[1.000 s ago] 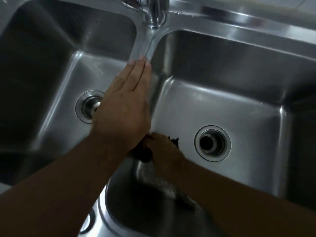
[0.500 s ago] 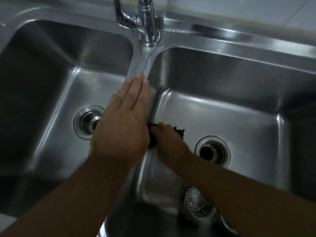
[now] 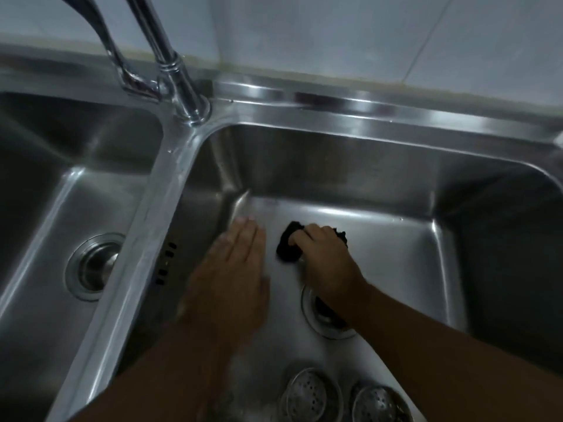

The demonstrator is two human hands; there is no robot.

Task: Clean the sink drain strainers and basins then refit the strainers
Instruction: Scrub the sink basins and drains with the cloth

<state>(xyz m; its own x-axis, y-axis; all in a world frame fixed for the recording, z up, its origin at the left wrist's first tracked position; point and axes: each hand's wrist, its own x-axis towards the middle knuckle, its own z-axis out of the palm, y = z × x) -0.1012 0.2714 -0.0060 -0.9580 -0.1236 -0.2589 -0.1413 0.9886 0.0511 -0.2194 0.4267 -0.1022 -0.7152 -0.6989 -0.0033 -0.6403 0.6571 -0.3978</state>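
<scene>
In the head view, the right basin fills the middle of the frame, and both hands are seen inside it. The left hand is held flat with straight fingers and nothing in it; it is blurred, so whether it touches the basin floor cannot be told. A second ago it was laid flat on the divider between the basins; it has since been lifted off and brought down to about nine o'clock of the right hand. The right hand is curled round a dark scrubber, which is pressed on the basin floor at about eleven o'clock of the open drain; the drain is partly hidden by the right wrist. The scrubber has been carried away from the wall under the divider and out onto the floor. A first strainer and a second strainer are seen lying out of their seats at six o'clock, near the front of the same basin. The left basin lies at nine o'clock with its own drain also unfitted, and the faucet stands at eleven o'clock. The shift is judged to mean that the side wall is done and the floor is now being scrubbed; refitting is not yet begun.
</scene>
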